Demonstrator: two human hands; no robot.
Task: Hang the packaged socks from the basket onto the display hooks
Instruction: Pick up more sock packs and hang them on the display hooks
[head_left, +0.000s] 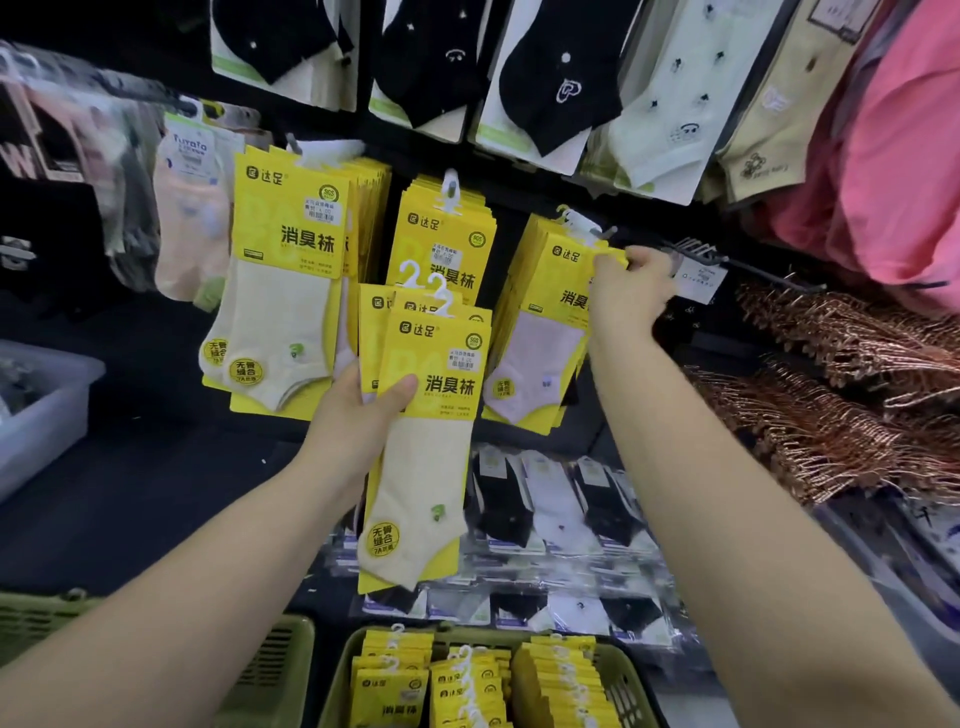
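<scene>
The left hand (358, 410) grips a small stack of yellow cardboard sock packs (434, 400) at the centre. At 2 o'clock from it, the right hand (631, 296) holds the top corner of hanging yellow packs (540, 332) on a metal display hook (609, 232). At 6 o'clock, a green plastic basket (629, 675) holds more packs (467, 686).

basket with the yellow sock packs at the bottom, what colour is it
The basket is olive green, with slatted walls; best seen in the head view.
</scene>
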